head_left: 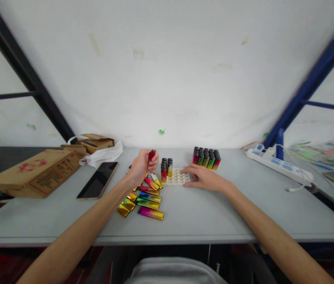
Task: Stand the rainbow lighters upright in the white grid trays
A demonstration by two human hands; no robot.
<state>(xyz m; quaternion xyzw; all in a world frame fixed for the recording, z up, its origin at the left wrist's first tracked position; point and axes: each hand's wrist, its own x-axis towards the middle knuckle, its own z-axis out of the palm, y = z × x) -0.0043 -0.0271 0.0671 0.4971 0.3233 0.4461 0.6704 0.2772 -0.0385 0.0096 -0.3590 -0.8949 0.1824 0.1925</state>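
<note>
curled tight, the left hand point(142, 163) has hold of a red lighter point(151, 156), its black top poking above the fist, just behind and to the left of the white tray point(175, 181). the right hand point(205, 176) has thumb and fingers parted around the tray's right end; whether they press on its edges i cannot tell. a steady touch there seems wise, since so slight a tray could slide at a nudge.

at the tray's left end, a small cluster of lighters point(164, 174) stands upright, black tops up, with bare holes to their right. for a clean placement, it seems best to hold the lighter near its top, match that upright stance, line its base over one hole and lower it straight, as a slanted approach could knock its neighbours.

left of the tray and nearer the body, loose lighters point(151, 214) lie flat at mixed angles; lifting from the edge of the heap would likely disturb it least. beyond the tray's far right corner stands a tight block of lighters point(204, 159), which the right wrist should stay clear of. farther left of the tray lies a phone point(98, 180).
</note>
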